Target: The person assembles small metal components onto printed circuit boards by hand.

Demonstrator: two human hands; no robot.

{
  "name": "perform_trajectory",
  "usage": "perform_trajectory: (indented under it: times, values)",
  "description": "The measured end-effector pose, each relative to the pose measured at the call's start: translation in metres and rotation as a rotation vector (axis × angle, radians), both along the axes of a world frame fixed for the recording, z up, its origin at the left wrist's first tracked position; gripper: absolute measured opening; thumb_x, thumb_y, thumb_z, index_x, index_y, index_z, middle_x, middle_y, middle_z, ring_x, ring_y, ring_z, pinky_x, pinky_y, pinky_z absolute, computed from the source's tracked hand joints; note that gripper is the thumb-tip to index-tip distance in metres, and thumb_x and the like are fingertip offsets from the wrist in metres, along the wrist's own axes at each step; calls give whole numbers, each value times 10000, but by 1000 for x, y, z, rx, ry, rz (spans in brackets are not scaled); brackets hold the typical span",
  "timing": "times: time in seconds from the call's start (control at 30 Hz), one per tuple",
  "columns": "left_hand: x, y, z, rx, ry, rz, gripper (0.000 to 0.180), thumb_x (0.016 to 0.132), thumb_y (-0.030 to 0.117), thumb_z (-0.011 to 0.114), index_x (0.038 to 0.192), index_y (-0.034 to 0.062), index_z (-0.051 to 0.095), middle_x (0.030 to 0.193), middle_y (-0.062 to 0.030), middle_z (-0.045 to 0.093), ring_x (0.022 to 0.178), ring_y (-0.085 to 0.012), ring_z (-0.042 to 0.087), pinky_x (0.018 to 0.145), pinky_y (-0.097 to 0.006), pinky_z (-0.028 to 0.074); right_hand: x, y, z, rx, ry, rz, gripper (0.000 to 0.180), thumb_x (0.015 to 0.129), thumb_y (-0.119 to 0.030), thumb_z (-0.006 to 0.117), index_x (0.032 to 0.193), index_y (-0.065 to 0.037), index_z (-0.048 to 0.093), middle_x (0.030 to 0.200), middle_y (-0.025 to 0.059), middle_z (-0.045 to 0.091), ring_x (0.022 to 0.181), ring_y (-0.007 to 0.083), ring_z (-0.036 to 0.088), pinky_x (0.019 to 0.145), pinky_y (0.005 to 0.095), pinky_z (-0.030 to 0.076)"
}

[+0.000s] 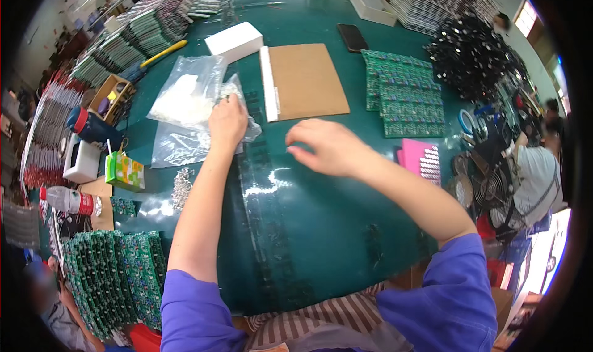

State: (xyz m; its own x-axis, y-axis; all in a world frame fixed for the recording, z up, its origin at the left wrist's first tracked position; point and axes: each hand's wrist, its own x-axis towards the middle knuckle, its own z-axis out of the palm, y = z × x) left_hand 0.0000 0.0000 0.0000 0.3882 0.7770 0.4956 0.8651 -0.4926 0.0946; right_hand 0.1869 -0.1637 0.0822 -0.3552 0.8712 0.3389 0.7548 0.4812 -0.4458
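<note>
My left hand reaches forward onto a small clear plastic bag, its fingers closed on the bag near some small pale pieces. Partly beneath and beside it lies a larger clear bag with white contents. Over the table's middle, my right hand is loosely curled, with a gap between thumb and fingers and nothing visible in it. Just beyond that hand is a brown cardboard sheet with a white strip along its left edge. A loose pile of small metallic pieces sits left of my left forearm.
Green circuit boards and a pink block lie to the right; more boards stand at lower left. A white box, a phone, a black cable heap, a drink carton and a bottle surround the workspace.
</note>
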Motion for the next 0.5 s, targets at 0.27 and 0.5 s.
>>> perform_trajectory:
  times: [0.27,0.5]
  values:
    - [8,-1,-5,51,39,1,256,857,206,455,706,22,550,639,-204,623,577,-365,629,562,-453,513,203,-31,2,76,-193,-546,222,732,-152,687,902,-39,599,843,126,637,836,293,601,742,365,478]
    - [-5,3,10,-39,182,20,288,854,213,446,701,9,581,680,-212,635,636,-363,641,602,-452,519,249,-38,-3,-205,-394,-460,825,462,-185,862,1177,-110,458,1169,85,462,1158,288,397,978,422,324]
